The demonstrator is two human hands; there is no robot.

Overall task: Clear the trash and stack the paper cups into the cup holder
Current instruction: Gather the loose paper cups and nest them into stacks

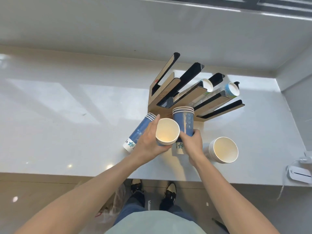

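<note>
Lying flat at left on the white counter [67, 102], a blue cup stack [138, 132]; left hand [148, 141] is gripping an upright nested stack [167, 132], right hand [190, 142] is clasping a tipped blue stack [183, 119] before the cup holder [168, 88]; another stack [223, 150] is sitting rightmost.

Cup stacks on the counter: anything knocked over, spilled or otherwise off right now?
One blue cup stack lies tipped on the counter behind the left hand, which grips a stack. The right hand holds another stack. No spill shows.
</note>
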